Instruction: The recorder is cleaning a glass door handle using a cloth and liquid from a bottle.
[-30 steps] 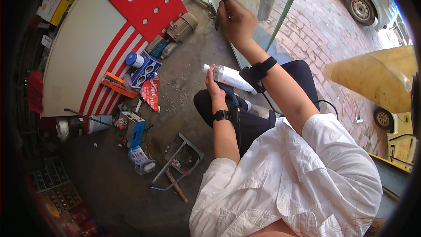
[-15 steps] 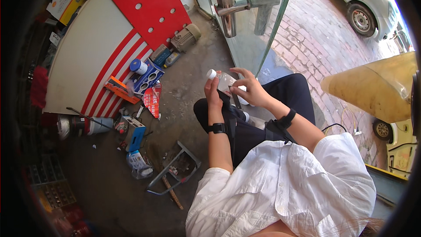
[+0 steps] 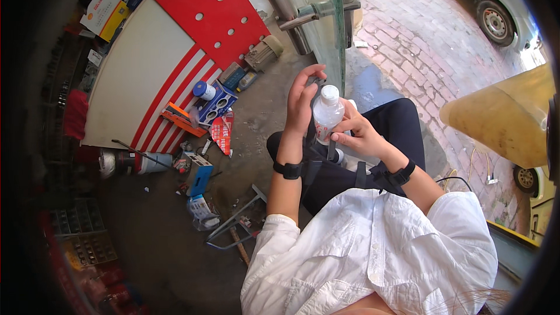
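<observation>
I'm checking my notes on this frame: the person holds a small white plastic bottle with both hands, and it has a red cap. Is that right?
Not quite. The head view shows the small white plastic bottle held between the left hand and the right hand, but its cap is white, not red. The rest stands.

I have a single view here, from the left of two fisheye cameras on the person's head. It looks steeply down over the white shirt (image 3: 373, 251) at the two hands, the left hand (image 3: 302, 100) and the right hand (image 3: 359, 134), both close and near the centre. Straight edges bend toward the dark rim. The concrete floor (image 3: 157, 239) fills the left, brick paving (image 3: 431, 41) the far right.
</observation>
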A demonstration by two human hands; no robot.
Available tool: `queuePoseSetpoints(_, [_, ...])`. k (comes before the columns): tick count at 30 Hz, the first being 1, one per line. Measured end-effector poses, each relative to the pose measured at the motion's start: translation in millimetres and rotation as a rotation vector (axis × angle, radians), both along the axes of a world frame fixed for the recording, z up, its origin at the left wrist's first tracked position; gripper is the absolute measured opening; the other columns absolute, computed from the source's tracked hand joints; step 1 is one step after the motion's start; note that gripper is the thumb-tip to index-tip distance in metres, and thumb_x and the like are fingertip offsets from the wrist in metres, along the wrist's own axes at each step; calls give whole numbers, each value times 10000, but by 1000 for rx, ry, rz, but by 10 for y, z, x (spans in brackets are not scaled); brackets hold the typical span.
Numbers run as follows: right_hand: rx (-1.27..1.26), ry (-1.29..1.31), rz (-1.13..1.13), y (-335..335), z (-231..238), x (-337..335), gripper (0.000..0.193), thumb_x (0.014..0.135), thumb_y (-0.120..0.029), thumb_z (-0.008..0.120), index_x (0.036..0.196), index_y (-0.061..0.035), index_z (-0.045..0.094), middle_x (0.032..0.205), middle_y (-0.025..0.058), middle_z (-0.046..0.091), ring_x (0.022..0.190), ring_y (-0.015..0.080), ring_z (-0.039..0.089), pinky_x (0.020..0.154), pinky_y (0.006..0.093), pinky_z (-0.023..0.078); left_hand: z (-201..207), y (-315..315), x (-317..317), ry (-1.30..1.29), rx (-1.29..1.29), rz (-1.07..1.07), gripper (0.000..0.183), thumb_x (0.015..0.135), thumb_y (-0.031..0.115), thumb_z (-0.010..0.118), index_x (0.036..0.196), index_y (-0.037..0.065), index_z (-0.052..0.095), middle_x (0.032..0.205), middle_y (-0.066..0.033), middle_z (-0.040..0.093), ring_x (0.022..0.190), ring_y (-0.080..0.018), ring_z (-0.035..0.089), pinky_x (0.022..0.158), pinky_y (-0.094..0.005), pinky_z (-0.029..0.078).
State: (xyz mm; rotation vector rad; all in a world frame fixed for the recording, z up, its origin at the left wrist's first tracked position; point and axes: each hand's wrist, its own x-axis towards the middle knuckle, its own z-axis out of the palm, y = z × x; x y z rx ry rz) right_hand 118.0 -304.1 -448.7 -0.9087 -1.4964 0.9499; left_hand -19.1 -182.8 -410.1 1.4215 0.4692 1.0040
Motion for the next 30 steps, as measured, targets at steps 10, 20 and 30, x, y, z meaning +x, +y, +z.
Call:
queuePoseSetpoints(10, [124,35,-106,-146,258,236,98,859,-131,717,931,-75,751,1468,161,368,1310,293,420,1058,416,377,84,371,56,427,546,127,451,730,-16,525,1172,71,541,1031,-70,497,900,-204,562,795,-318,474])
queuePoseSetpoints(20, [112,80,-134,-423,120,447,99,851,-149,730,929,-94,754,1473,155,382,1309,298,418,1068,427,338,402,970,69,562,1570,495,381,805,27,647,1149,123,514,1052,-76,515,754,-287,639,559,-364,534])
queuePoseSetpoints(30, [44,88,-181,-511,72,657,66,854,-134,720,895,-89,747,1493,168,358,1321,293,416,1084,427,311,318,1046,160,579,1630,200,402,737,14,667,1088,84,484,1022,-112,513,744,-287,608,604,-356,519])
